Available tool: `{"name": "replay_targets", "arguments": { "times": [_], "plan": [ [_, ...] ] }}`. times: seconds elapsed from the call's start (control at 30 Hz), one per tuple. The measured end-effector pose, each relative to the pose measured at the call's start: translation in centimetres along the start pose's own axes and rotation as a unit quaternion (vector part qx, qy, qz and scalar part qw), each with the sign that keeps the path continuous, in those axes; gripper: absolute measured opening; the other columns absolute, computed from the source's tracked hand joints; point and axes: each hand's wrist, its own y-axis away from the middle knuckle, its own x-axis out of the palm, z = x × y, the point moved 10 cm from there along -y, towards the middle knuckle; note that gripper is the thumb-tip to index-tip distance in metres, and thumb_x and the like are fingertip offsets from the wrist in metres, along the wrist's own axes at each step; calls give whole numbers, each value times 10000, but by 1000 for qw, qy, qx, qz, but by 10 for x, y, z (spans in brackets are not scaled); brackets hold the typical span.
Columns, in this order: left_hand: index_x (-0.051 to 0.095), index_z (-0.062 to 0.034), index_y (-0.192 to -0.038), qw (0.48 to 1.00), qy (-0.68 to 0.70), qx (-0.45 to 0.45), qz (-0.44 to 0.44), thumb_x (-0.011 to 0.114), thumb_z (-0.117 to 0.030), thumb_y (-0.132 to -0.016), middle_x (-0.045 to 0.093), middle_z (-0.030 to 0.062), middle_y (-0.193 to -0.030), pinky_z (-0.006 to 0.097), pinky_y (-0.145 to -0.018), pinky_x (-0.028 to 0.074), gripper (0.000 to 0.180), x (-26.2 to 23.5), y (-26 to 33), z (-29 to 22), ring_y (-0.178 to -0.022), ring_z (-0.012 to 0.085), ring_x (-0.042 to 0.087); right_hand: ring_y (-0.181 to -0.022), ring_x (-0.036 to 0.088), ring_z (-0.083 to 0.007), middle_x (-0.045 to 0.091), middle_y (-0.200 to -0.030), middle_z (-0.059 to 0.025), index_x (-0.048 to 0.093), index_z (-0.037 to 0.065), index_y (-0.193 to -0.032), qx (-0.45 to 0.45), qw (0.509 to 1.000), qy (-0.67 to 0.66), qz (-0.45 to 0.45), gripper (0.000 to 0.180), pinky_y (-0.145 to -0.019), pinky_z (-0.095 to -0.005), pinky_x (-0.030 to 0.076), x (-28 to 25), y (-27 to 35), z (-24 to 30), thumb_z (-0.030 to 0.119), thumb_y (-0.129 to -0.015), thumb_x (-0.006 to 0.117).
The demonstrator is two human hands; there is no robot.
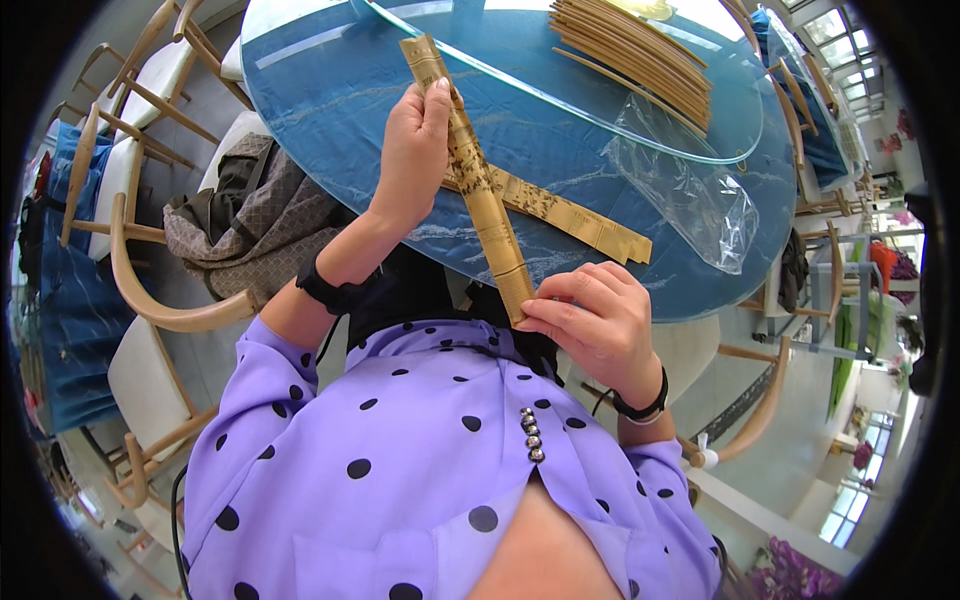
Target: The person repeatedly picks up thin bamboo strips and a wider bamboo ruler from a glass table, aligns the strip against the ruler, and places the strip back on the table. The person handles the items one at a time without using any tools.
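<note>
My left hand (415, 145) is closed around the upper part of a long, narrow gold carton (485, 205) with a dark printed pattern, its thumb lying along the front. The carton slants down toward my lap, held over the near edge of the table. At its lower end my right hand (595, 315) pinches the corner between thumb and fingers. Behind it, a second flat gold carton (590, 228) of the same kind lies on the table, partly covered by the held one. Whether anything is inside the held carton cannot be seen.
A round table with a blue cover (340, 120) carries a glass turntable (450, 60). On the turntable lies a pile of long brown strips (640, 60), with a crumpled clear plastic bag (700, 200) at its near side. A patterned bag (260, 215) rests on a chair at left.
</note>
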Motion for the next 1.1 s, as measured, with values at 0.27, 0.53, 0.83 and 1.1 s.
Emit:
{"name": "replay_targets", "arguments": {
  "times": [0.27, 0.53, 0.83, 1.1],
  "plan": [
    [572, -91, -955, 1000, 4, 9, 25, 468, -317, -1090, 538, -30, -779, 221, -590, 453, 283, 4, -13, 0, -635, 31, 477, -690, 639, -179, 667, -825, -20, 699, 75, -833, -5, 999, 26, 23, 209, -603, -304, 482, -6, -10, 1, 189, -708, 822],
    [567, -90, -962, 1000, -18, -4, 21, 447, -316, -1101, 525, -29, -772, 219, -609, 441, 291, 11, -8, 3, -652, 37, 471, -694, 651, -166, 690, -840, -13, 714, 78, -852, -23, 997, 63, 47, 213, -626, -291, 501, 4, -2, 7, 166, -693, 824],
    [554, -99, -960, 999, 35, -34, 8, 457, -306, -1097, 527, -32, -772, 225, -583, 454, 267, 10, -8, 6, -632, 39, 486, -678, 637, -135, 697, -869, -2, 747, 94, -980, -48, 986, 156, 27, 259, -629, -271, 505, -3, 1, 19, 91, -724, 781],
    [559, -100, -959, 999, 43, -31, 10, 458, -303, -1096, 522, -38, -754, 220, -571, 444, 264, 11, -8, 5, -621, 31, 475, -673, 641, -136, 708, -932, -8, 764, 84, -990, -67, 990, 120, 44, 276, -582, -261, 499, -5, 1, 17, 82, -714, 778]
  ]
}}
